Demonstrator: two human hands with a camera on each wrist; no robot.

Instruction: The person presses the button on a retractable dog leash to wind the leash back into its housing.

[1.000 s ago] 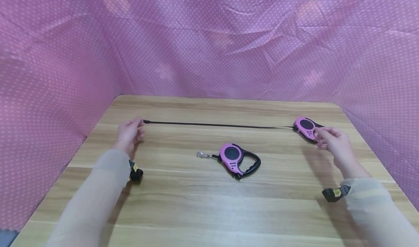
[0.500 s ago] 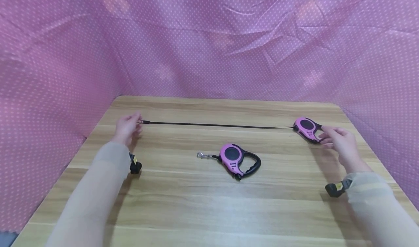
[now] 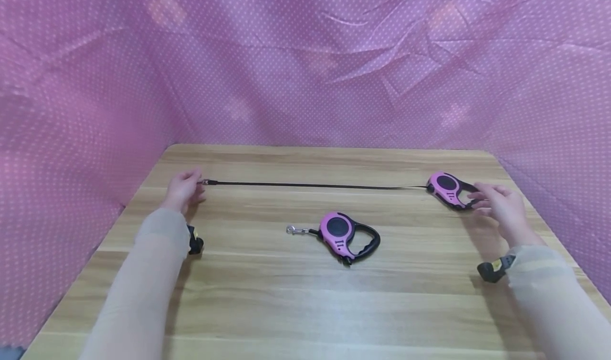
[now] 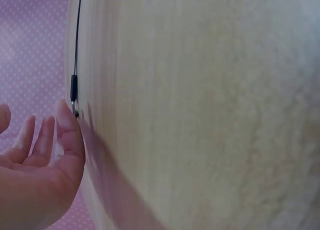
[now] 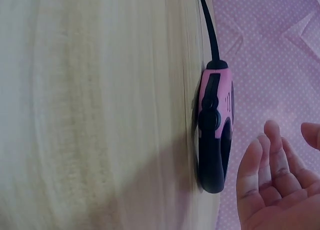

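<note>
A pink and black retractable dog leash [image 3: 444, 189] lies at the back right of the table. Its black strap [image 3: 305, 185] runs out leftward to a metal clip [image 3: 205, 182]. My left hand [image 3: 183, 189] is at that clip, fingertips right beside it; in the left wrist view the thumb stands apart from the loosely bent fingers [image 4: 67, 121]. My right hand [image 3: 500, 207] hovers by the leash handle. The right wrist view shows its relaxed fingers [image 5: 280, 172] apart from the handle [image 5: 211, 162]. A second, similar leash [image 3: 336, 234] with its strap drawn in rests mid-table.
The second leash's metal clip [image 3: 297, 230] points left, on the wood-grain table [image 3: 286, 307]. Pink dotted cloth [image 3: 305, 84] hangs behind the table and along both sides. A small camera [image 3: 495, 269] sits on the right wrist.
My left hand has drawn slightly left, baring the metal clip at the strap's end. My right hand has backed off rightward from the leash handle. The strap stays extended.
</note>
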